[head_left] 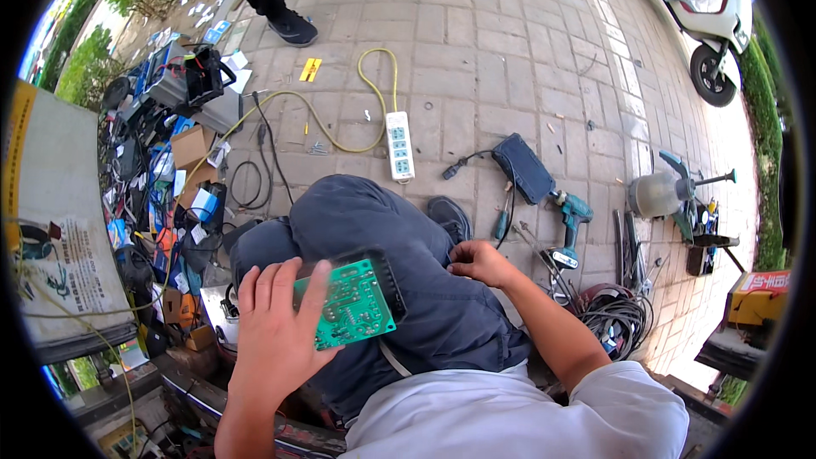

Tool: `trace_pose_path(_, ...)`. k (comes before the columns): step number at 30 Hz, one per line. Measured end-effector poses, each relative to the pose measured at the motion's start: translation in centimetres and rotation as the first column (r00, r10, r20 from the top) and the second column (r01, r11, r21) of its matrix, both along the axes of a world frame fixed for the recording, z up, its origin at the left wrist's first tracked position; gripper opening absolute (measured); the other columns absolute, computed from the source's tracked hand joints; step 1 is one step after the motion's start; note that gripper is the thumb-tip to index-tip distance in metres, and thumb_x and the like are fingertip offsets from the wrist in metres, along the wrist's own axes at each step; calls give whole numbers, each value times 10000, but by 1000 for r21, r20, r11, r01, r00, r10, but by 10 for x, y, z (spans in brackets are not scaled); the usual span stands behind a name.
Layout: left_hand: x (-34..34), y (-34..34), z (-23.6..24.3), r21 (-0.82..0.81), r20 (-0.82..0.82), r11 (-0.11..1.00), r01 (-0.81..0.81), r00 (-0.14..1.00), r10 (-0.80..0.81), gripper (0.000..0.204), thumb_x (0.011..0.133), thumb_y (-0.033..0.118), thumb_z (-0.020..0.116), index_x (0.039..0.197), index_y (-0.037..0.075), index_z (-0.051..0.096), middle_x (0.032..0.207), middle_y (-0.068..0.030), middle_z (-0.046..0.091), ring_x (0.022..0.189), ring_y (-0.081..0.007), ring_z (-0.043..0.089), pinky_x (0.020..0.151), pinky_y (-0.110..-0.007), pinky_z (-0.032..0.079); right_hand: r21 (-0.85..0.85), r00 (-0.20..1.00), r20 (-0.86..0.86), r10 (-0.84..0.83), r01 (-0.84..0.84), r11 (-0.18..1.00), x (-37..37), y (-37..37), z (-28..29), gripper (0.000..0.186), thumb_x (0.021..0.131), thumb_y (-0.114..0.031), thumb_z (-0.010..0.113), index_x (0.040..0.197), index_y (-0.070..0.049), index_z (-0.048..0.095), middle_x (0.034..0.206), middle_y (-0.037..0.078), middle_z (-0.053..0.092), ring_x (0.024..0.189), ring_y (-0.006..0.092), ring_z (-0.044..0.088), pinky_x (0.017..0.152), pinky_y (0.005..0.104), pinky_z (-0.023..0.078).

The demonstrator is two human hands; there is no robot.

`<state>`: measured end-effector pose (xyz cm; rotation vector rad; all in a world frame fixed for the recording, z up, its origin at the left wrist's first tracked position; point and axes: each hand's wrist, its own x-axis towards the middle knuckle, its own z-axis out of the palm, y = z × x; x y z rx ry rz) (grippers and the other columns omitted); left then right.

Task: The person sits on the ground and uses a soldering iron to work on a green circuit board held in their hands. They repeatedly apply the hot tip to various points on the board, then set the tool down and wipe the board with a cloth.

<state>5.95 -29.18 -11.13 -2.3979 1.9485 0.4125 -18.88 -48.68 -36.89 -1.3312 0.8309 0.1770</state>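
My left hand [285,323] grips a green circuit board [361,306] over my lap, fingers stretched along its left side. Solder joints and traces cover the face turned up. A black ridged casing [389,282] shows along the board's far and right edges; whether the two are joined I cannot tell. Beside my right thigh, my right hand [480,263] is closed, its fingertips pressed together. Anything inside that pinch is too small or hidden to name.
A white power strip [399,149] with a yellow cord lies ahead on the paving. To the right are a dark box-shaped device [522,168], a teal cordless drill [573,225] and coiled cables [614,314]. Piled parts and cartons [191,149] crowd the left. Another person's shoe [293,27] is at the far side.
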Motion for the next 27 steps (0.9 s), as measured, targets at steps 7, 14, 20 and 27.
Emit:
trace_pose_path(7, 14, 7, 6, -90, -20, 985, 146, 989, -148, 1010, 506, 235, 857, 1410, 140, 418, 1264, -171, 475, 1193, -358, 455, 1031, -540, 309, 41, 932, 258, -254, 252, 967, 11, -12, 40, 123, 916, -60, 644, 953, 20, 558, 809, 61, 640, 749, 118, 626, 680, 259, 530)
trace_pose_path(14, 27, -21, 21, 15, 68, 918, 396, 916, -396, 1025, 504, 194, 866, 1428, 194, 422, 1315, -73, 491, 1277, -296, 435, 1104, -560, 248, 115, 793, 602, -98, 35, 993, 57, 7, 164, 101, 935, -66, 625, 957, 8, 560, 1072, 101, 599, 849, 105, 605, 726, 258, 538)
trace_pose_path(20, 11, -18, 25, 45, 74, 968, 248, 965, -250, 1059, 530, 334, 889, 1452, 165, 397, 1480, -144, 373, 1410, -354, 284, 1149, -600, 145, 108, 794, 591, -141, 95, 990, 62, 18, 146, 88, 926, -71, 640, 942, -7, 582, 1159, 113, 586, 905, 95, 586, 785, 252, 517)
trace_pose_path(27, -54, 45, -7, -380, -192, 903, -200, 972, 134, 708, 730, 366, 794, 1324, 81, 536, 1457, -168, 403, 1367, -373, 335, 1128, -589, 209, -128, 812, 582, -32, 131, 983, 51, 22, 155, 71, 846, 8, 663, 872, 4, 597, 1134, 147, 587, 955, 173, 597, 800, 294, 508)
